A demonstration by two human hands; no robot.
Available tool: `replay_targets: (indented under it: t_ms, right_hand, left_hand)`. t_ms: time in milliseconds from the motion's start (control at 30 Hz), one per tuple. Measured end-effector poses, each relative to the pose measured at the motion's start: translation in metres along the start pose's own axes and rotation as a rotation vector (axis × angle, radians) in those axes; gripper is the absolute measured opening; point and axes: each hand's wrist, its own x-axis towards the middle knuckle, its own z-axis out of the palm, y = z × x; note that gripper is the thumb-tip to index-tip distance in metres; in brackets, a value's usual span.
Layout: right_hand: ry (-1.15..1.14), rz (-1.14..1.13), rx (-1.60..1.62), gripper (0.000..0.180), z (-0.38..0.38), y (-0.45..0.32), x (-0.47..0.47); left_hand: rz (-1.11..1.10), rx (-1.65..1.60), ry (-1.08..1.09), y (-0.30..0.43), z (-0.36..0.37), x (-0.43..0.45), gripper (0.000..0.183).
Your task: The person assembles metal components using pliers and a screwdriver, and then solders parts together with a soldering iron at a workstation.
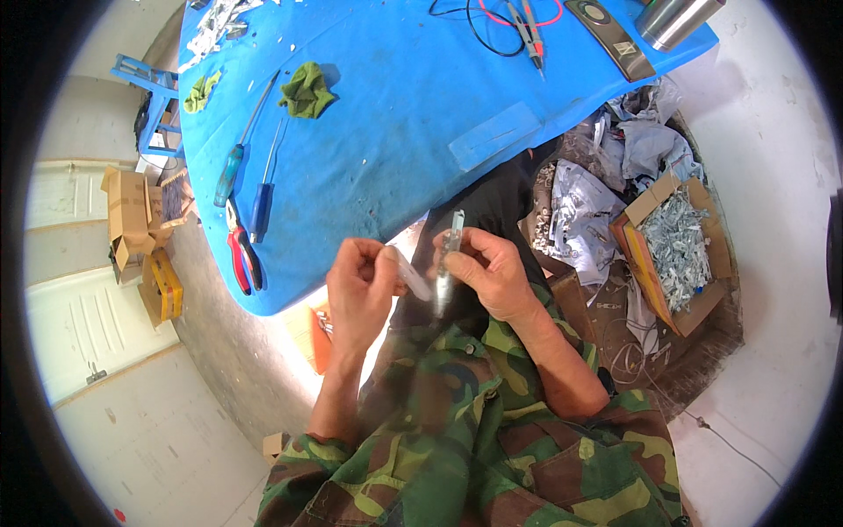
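Note:
Above my lap, my left hand [364, 280] pinches a whitish translucent strip [415, 282] between thumb and fingers. My right hand [486, 270] grips a slim silvery piece [449, 263], held nearly upright, with its top end above the fingers and its lower end below the thumb. The strip's lower end comes close to the silvery piece; whether they touch I cannot tell. Both pieces are somewhat blurred, so their exact kind is unclear. Beyond the hands is the edge of a table with a blue cloth [395, 184].
On the cloth lie red-handled pliers [241, 253], a teal-handled screwdriver [232, 171], a blue-handled screwdriver [262, 207], a green rag [307, 92], test probes [527, 33] and a metal cup [678, 23]. A carton of metallic scraps [678, 247] stands at right, beside plastic bags [579, 217].

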Motion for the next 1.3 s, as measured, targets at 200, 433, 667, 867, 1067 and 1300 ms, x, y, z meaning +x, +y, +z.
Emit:
replay_targets:
  t_ms: [200,433,667,867,1067,1300]
  right_hand:
    - [-0.019,0.067,0.072,0.034,-0.002,-0.002,-0.002]
    - [-0.047,0.131,0.14,0.039,-0.001,0.0,0.0]
    - [-0.042,0.143,0.175,0.038,0.001,0.013,0.004]
    - [-0.103,0.119,0.268,0.041,-0.01,0.01,-0.001]
    - [-0.131,0.102,0.359,0.043,-0.013,0.016,-0.001]
    - [-0.193,0.119,0.518,0.044,0.009,0.038,0.028]
  left_hand:
    - [0.043,0.0,-0.015,0.011,-0.005,-0.003,0.016]
    - [-0.069,-0.17,-0.065,0.013,-0.017,-0.004,0.013]
    - [-0.066,-0.245,0.026,0.014,-0.013,0.0,0.012]
    - [0.025,-0.182,-0.012,0.004,-0.005,0.003,0.032]
    - [-0.022,-0.169,-0.058,0.007,-0.009,-0.001,0.022]
    - [-0.023,-0.335,0.18,0.021,-0.071,0.02,0.016]
